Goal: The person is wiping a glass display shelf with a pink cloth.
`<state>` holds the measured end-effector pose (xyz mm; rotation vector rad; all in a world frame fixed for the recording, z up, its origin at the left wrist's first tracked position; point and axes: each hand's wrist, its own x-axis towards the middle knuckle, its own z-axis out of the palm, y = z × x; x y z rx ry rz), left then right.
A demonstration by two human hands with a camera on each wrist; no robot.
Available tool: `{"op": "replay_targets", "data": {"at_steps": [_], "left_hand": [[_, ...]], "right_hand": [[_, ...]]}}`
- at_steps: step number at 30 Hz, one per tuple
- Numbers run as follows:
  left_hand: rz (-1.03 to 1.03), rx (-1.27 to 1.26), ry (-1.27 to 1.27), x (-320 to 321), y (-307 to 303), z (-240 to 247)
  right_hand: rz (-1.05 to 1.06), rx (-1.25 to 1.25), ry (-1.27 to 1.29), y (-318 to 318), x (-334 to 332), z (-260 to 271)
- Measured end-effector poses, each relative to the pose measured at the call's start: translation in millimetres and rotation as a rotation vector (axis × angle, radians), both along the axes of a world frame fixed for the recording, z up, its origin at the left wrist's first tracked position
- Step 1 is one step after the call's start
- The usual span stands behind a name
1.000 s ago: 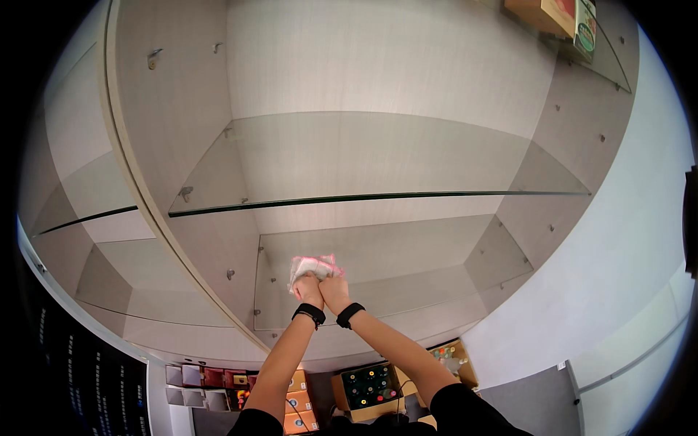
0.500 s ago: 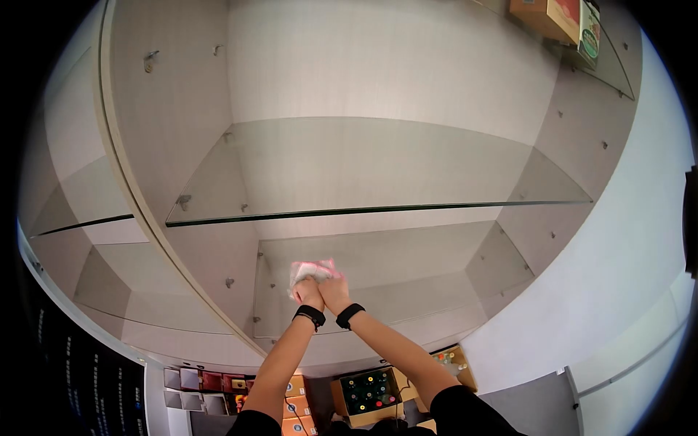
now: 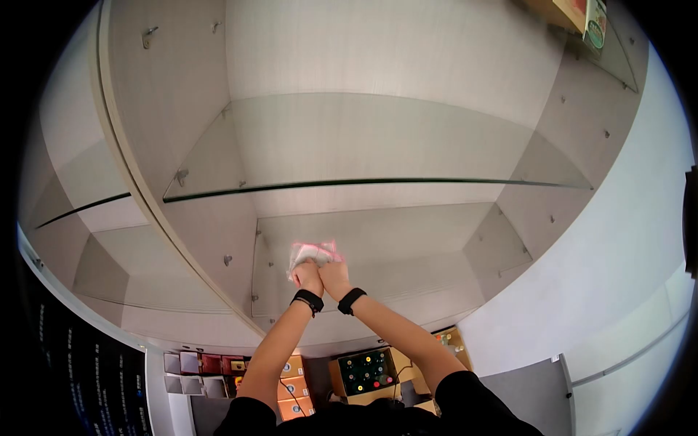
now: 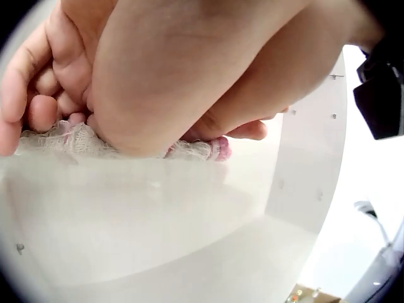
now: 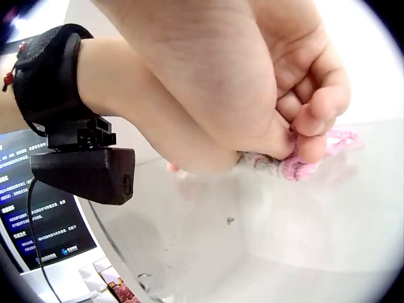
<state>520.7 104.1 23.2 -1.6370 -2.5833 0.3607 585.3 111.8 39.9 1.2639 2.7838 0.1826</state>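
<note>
A thin white gauze cloth [image 3: 313, 254] with pink edging lies bunched on the lower glass shelf [image 3: 414, 269] of a cabinet. My left hand [image 3: 307, 277] grips its left part; in the left wrist view the curled fingers [image 4: 44, 113] sit right on the white weave. Close beside it, my right hand [image 3: 334, 280] holds the right part. The right wrist view has the fingertips pinching the pink edging [image 5: 300, 169]. The two hands are side by side with wrists nearly together, and they hide the near part of the cloth.
Above the hands runs the front edge of another glass shelf [image 3: 378, 182]. An upright panel [image 3: 138, 174] divides the cabinet on the left. Boxes [image 3: 567, 14] sit on a high shelf at upper right. On the floor are a carton of bottles [image 3: 367, 372] and orange boxes [image 3: 293, 389].
The head view has tilted a little, so the shelves and hands sit higher in it. Both hands keep hold of the cloth in about the same place on the shelf.
</note>
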Motion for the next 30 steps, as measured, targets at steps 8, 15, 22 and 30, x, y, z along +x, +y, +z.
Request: {"op": "replay_targets", "data": {"at_steps": [8, 15, 22, 30], "left_hand": [[0.017, 0.006, 0.027, -7.1, 16.3, 0.3], [0.028, 0.101, 0.028, -11.6, 16.2, -17.2], [-0.021, 0.192, 0.05, -8.7, 1.7, -21.9], [0.02, 0.078, 0.057, -3.6, 4.6, -7.8]], "right_hand": [[-0.001, 0.019, 0.02, 14.5, -7.2, 7.5], [-0.086, 0.009, 0.011, 12.7, -10.1, -4.4], [0.015, 0.111, -0.026, 0.3, -1.4, -9.4], [0.014, 0.062, 0.128, 11.1, -4.3, -19.3]]}}
